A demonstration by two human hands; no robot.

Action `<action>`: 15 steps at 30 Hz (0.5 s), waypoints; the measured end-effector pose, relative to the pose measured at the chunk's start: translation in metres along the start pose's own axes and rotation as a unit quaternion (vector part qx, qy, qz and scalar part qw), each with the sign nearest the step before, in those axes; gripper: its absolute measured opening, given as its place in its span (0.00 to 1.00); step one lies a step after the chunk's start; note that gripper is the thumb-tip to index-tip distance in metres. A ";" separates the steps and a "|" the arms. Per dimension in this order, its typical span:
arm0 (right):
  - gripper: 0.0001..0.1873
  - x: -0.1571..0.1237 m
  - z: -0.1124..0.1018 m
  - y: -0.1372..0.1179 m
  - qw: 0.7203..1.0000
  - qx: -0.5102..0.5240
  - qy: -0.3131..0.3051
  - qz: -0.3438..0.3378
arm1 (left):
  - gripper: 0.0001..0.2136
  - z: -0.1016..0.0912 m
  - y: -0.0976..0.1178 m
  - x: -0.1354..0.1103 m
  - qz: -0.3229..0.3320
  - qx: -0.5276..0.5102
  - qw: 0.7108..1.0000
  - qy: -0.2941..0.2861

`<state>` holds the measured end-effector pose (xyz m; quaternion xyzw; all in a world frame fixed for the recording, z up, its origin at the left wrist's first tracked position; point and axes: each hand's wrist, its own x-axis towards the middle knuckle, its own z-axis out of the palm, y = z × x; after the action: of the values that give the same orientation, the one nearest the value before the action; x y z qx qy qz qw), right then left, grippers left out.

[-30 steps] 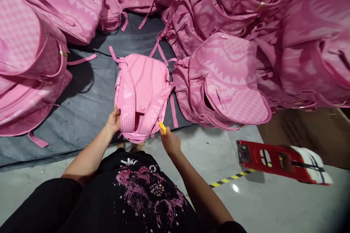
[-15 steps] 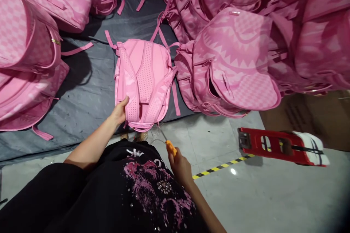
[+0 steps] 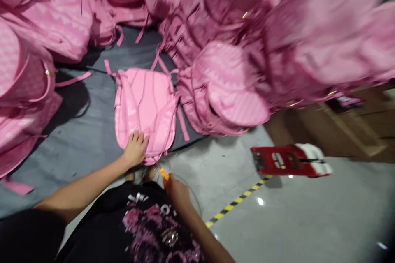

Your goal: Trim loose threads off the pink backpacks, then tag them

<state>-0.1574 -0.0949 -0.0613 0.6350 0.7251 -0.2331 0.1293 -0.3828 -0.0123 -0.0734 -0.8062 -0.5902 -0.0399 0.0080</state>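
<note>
The left hand (image 3: 135,150) lies with fingers spread on the bag (image 3: 151,98), seemingly to steady it, while the right hand (image 3: 177,191) keeps its grip around an orange tool (image 3: 164,174).

The left hand (image 3: 135,148) lay spread on a pink backpack (image 3: 148,98) at the near edge of a dark sheet (image 3: 92,137); just off that edge, the right hand (image 3: 178,192) gripped an orange tool (image 3: 164,174). More pink backpacks (image 3: 191,20) crowded the sheet's far side.
</note>
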 end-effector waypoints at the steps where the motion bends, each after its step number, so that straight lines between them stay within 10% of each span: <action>1: 0.14 0.003 0.003 -0.002 1.000 0.004 0.005 -0.005 | 0.32 0.006 -0.001 0.004 0.006 0.005 1.000 0.006; 5: 0.14 0.018 0.013 -0.004 0.999 0.025 0.032 -0.023 | 0.22 0.018 -0.003 0.025 0.004 -0.060 0.998 0.011; 9: 0.11 0.012 0.006 -0.002 0.995 0.055 0.085 -0.013 | 0.19 -0.013 -0.005 0.042 -0.129 -0.237 0.954 0.128; 12: 0.11 -0.007 -0.013 -0.003 0.983 0.061 0.171 -0.018 | 0.15 -0.048 -0.005 0.052 -0.240 -0.411 0.848 0.235; 15: 0.11 -0.026 -0.037 -0.005 0.975 0.055 0.216 -0.025 | 0.16 -0.066 0.003 0.059 -0.286 -0.605 0.677 0.307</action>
<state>-0.1544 -0.0995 -0.0163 0.6583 0.7375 -0.1330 -0.0706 -0.3656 0.0388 -0.0029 -0.3693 -0.6033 -0.6341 -0.3123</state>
